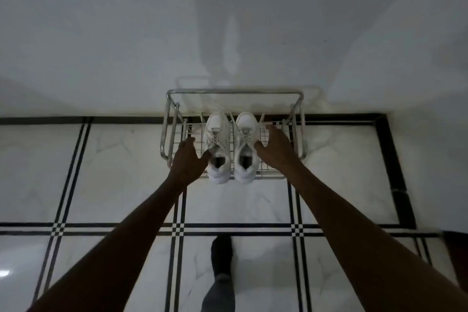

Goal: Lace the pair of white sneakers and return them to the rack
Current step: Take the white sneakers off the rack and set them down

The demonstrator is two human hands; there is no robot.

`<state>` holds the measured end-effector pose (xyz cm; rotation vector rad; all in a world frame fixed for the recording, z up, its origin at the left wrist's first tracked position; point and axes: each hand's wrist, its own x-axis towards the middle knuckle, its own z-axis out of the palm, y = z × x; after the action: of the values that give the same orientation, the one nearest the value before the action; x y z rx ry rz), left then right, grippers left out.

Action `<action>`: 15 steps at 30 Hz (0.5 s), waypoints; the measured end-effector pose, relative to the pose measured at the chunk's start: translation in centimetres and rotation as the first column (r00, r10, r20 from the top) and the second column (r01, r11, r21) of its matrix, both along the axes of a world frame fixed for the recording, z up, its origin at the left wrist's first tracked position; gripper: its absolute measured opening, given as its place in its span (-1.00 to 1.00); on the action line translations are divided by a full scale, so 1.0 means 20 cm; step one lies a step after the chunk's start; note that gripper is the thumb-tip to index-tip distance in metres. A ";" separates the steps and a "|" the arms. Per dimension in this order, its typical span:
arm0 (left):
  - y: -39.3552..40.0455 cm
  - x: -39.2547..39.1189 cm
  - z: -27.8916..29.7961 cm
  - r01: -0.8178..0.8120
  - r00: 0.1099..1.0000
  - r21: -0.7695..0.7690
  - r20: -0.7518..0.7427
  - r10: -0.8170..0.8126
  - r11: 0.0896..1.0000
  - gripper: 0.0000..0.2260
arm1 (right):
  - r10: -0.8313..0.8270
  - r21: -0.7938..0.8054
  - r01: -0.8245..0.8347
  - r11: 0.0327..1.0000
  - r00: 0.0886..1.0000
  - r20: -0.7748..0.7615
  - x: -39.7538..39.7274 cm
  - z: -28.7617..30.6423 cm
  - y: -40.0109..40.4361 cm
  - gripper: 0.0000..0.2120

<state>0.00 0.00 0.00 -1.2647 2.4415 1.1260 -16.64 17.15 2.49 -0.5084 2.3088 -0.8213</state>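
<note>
Two white sneakers stand side by side on the chrome wire rack [234, 92], toes toward the wall. My left hand [188, 158] is at the outer side of the left sneaker [217, 134], thumb touching its collar, fingers spread. Beside the right sneaker [245, 132] my right hand [274, 148] has its fingers apart, the thumb against the shoe's side. Loose laces show on both shoes. Neither hand has closed around a shoe.
The rack stands against a white wall on a white marble floor with black inlay lines. My foot in a dark sock [222, 254] is on the floor below the rack. A dark object [458, 256] sits at the right edge.
</note>
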 end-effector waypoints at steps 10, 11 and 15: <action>-0.08 -0.07 -0.65 -0.277 0.950 0.491 0.010 0.313 0.826 -0.47 | -0.249 0.072 0.242 0.968 0.867 0.432 -0.04 -0.78 -0.01 -0.20; -0.07 -0.08 -0.66 -0.270 0.948 0.496 -0.010 0.317 0.825 -0.51 | -0.242 0.050 0.245 0.968 0.866 0.437 -0.04 -0.80 -0.01 -0.24; 0.00 -0.06 -0.63 -0.241 0.947 0.414 -0.099 0.307 0.878 -0.58 | -0.225 -0.023 0.252 0.968 0.901 0.371 0.01 -0.78 -0.01 -0.32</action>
<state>-1.17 -0.10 -12.64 -1.4569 2.0140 1.7586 -16.51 16.85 -13.08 -0.0844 2.0200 -1.0229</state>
